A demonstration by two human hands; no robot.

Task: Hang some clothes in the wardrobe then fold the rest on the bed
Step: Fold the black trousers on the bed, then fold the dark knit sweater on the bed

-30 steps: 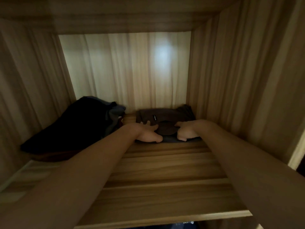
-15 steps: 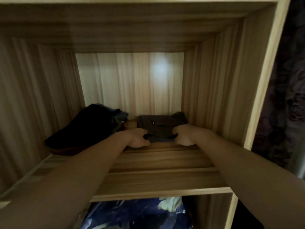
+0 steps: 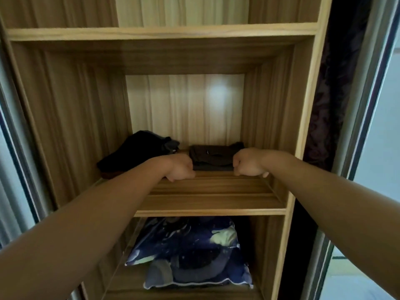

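Wooden wardrobe shelf (image 3: 212,191), folded brown clothes (image 3: 213,158), left hand (image 3: 180,167) and right hand (image 3: 249,162) grips fisted either side

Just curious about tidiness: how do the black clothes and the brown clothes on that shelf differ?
The brown clothes lie folded in a flat stack; the black clothes are a loose heap. The brown clothes sit right, the black clothes left. Both rest on one wooden shelf.
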